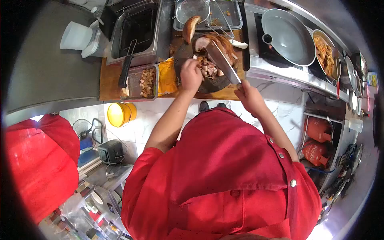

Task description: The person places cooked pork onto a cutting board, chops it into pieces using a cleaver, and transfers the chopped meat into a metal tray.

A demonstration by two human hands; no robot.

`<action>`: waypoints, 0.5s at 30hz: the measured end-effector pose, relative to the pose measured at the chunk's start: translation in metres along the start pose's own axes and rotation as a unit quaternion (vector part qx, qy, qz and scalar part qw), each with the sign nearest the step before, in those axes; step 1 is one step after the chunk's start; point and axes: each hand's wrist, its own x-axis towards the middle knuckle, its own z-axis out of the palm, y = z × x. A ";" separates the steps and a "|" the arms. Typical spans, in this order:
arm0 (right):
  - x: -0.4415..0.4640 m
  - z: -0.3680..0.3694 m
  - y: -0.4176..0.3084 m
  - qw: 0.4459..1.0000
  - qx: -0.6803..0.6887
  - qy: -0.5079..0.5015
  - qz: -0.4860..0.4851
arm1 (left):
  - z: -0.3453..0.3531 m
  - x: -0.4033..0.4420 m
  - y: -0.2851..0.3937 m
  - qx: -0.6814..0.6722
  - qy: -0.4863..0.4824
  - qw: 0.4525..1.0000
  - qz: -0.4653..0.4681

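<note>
My right hand (251,98) is wrapped round the handle of a cleaver (224,62). Its broad blade slants up and left across the meat on a dark round chopping board (214,85). My left hand (191,75) is at the board's left side with its fingers curled in, beside the chopped meat pieces (209,68). Whether anything is between those fingers I cannot make out. Behind the blade lies a larger piece of roasted meat (226,48), and another browned piece (191,29) sits at the board's far edge.
Left of the board are a yellow cloth (166,76) and a metal tray (156,82) of diced meat. A fryer basin (136,34) stands beyond. A frying pan (289,37) and a pan of food (325,56) are at right. Another person in red (44,164) is at left.
</note>
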 end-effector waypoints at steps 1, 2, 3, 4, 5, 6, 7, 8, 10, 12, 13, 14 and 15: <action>-0.008 -0.010 0.006 1.000 0.009 -0.017 0.023 | 0.000 0.008 -0.004 0.002 -0.003 1.000 -0.005; -0.016 -0.018 0.012 1.000 -0.004 -0.019 0.021 | 0.002 0.017 -0.007 0.001 -0.026 0.999 0.019; -0.025 -0.026 0.019 0.999 -0.017 -0.022 0.018 | 0.005 0.022 -0.011 0.001 -0.049 0.998 0.041; -0.031 -0.033 0.025 0.998 -0.040 -0.033 0.016 | 0.010 0.023 -0.018 0.000 -0.052 0.998 0.042; -0.035 -0.035 0.031 0.999 -0.040 -0.030 0.019 | 0.018 0.022 -0.025 0.023 -0.090 0.992 0.084; -0.039 -0.036 0.039 0.996 -0.077 -0.039 0.029 | 0.022 0.023 -0.025 0.044 -0.127 0.983 0.127; -0.043 -0.036 0.045 0.991 -0.115 -0.049 0.040 | 0.026 0.021 -0.024 0.039 -0.128 0.982 0.131; -0.044 -0.035 0.049 0.993 -0.106 -0.051 0.031 | 0.029 0.018 -0.024 0.064 -0.128 0.981 0.127; -0.042 -0.029 0.049 0.993 -0.114 -0.037 0.017 | 0.030 0.018 -0.024 0.062 -0.138 0.983 0.108; -0.038 -0.023 0.041 0.992 -0.121 -0.030 -0.001 | 0.021 0.018 -0.018 0.081 -0.180 0.976 0.087; -0.035 -0.023 0.034 0.989 -0.144 -0.044 0.001 | 0.016 0.020 -0.014 0.100 -0.218 0.968 0.069; -0.032 -0.023 0.030 0.984 -0.167 -0.057 0.005 | 0.015 0.018 -0.014 0.102 -0.217 0.968 0.069; -0.030 -0.023 0.027 0.985 -0.165 -0.057 0.005 | 0.015 0.014 -0.014 0.090 -0.219 0.968 0.087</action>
